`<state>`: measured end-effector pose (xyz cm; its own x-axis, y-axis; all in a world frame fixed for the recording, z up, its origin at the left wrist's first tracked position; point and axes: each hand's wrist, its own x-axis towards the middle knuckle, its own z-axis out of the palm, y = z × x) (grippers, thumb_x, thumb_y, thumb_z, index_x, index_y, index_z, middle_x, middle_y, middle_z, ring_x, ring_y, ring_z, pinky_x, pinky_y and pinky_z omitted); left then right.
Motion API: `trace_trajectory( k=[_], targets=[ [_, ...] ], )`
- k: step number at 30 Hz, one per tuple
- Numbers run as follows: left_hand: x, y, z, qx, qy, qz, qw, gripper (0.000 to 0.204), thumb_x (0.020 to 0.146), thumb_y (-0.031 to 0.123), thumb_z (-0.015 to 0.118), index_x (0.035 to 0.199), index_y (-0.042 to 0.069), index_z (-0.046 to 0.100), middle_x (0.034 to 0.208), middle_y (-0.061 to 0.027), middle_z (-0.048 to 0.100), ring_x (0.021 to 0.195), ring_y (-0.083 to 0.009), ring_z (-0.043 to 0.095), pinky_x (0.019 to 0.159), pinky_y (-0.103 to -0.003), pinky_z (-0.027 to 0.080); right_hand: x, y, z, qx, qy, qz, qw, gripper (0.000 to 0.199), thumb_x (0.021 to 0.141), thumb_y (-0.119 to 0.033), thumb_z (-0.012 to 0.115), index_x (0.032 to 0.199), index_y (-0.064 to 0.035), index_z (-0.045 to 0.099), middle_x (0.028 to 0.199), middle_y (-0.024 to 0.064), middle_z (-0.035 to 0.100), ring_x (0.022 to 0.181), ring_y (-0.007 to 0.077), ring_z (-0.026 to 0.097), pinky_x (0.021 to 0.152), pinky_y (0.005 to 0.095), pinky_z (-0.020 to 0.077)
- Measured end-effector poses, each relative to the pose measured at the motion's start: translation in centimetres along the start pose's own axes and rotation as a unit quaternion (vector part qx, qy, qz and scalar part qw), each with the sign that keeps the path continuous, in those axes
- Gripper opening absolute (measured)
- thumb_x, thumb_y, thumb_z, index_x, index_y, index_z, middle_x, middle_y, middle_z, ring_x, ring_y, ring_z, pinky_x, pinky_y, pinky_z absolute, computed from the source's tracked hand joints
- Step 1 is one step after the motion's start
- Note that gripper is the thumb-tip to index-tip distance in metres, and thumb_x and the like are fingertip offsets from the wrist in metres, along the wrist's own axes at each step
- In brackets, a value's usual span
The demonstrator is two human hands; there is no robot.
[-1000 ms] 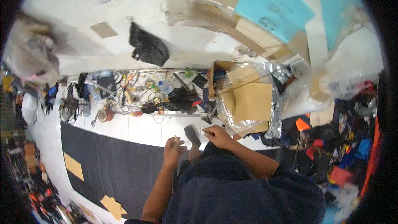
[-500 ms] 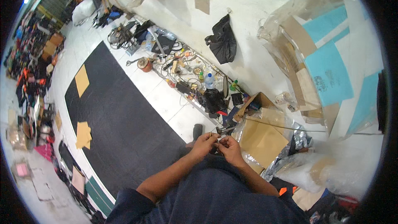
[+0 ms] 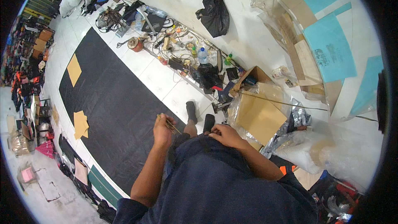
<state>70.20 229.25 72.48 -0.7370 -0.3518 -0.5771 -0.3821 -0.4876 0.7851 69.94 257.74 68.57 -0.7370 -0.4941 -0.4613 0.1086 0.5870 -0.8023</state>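
Observation:
My left hand (image 3: 163, 132) is raised over the near edge of the black cloth (image 3: 120, 103), its fingers closed on a thin gold-brown stick-like thing (image 3: 172, 127). One slim end points toward my lap; its exact kind is unclear. My right hand (image 3: 225, 135) is apart from it, in front of my waist next to my dark shirt. Its fingers are bent together, and whatever they may hold is too small to make out. Tan pattern pieces (image 3: 81, 125) lie on the black cloth, with another tan piece (image 3: 74, 70) farther off.
Cables, bottles and tools clutter the strip along the wall, with a copper-coloured spool (image 3: 135, 44) at its edge. To my right stand a cardboard box (image 3: 257, 74) and tan sheets (image 3: 262, 118) in plastic. A black bag (image 3: 214, 11) hangs on the wall. Piled goods (image 3: 25, 58) line the far left.
My hands were together before my waist and are now apart. The left has moved left with the thin thing; the right stays near my waist. Both dark-socked feet now show.

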Motion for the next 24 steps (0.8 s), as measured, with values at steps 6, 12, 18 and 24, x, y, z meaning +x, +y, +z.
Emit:
trace_trajectory(
  k=[6, 12, 18, 24],
  targets=[
    [0.1, 0.3, -3.0, -0.015, 0.004, -0.032, 0.999, 0.022, 0.105, 0.031, 0.046, 0.098, 0.011, 0.053, 0.089, -0.0096, 0.063, 0.086, -0.0292, 0.064, 0.075, -0.041, 0.049, -1.3, 8.9, 0.2, -0.009, 0.056, 0.117, 0.991, 0.037, 0.089, -0.034, 0.071, 0.104, -0.001, 0.066, 0.098, 0.0165, 0.071, 0.093, 0.03, 0.069, 0.081, 0.0387, 0.0539],
    [-1.5, 2.6, -0.6, -0.007, -0.012, -0.062, 0.998, 0.022, 0.106, 0.029, 0.044, 0.101, 0.01, 0.053, 0.084, -0.0051, 0.059, 0.074, -0.0205, 0.06, 0.062, -0.033, 0.047, -7.2, 25.4, 1.3, 0.01, 0.138, 0.288, 0.947, 0.041, 0.09, -0.036, 0.069, 0.104, 0.0021, 0.064, 0.086, 0.0156, 0.068, 0.068, 0.0215, 0.067, 0.063, 0.0371, 0.0545],
    [-1.3, 2.5, -1.7, 0.036, -0.019, -0.092, 0.995, 0.028, 0.102, 0.04, 0.051, 0.098, 0.013, 0.055, 0.071, 0.0025, 0.044, 0.056, -0.0117, 0.039, 0.052, -0.029, 0.033, -10.9, 30.9, 1.6, 0.121, 0.122, 0.411, 0.896, 0.041, 0.092, -0.037, 0.067, 0.104, 0.0011, 0.061, 0.079, 0.0103, 0.064, 0.063, 0.0187, 0.063, 0.053, 0.032, 0.0514],
    [-1.1, 2.1, -2.2, -0.034, 0.062, -0.135, 0.988, 0.041, 0.096, 0.057, 0.049, 0.083, 0.018, 0.051, 0.064, 0.0036, 0.037, 0.051, -0.0132, 0.033, 0.05, -0.03, 0.028, -5.9, 23.6, 1.2, 0.194, 0.165, 0.346, 0.903, 0.038, 0.094, -0.034, 0.065, 0.109, 0.0013, 0.061, 0.087, 0.0096, 0.066, 0.069, 0.0177, 0.064, 0.057, 0.0314, 0.0521]
  ],
)
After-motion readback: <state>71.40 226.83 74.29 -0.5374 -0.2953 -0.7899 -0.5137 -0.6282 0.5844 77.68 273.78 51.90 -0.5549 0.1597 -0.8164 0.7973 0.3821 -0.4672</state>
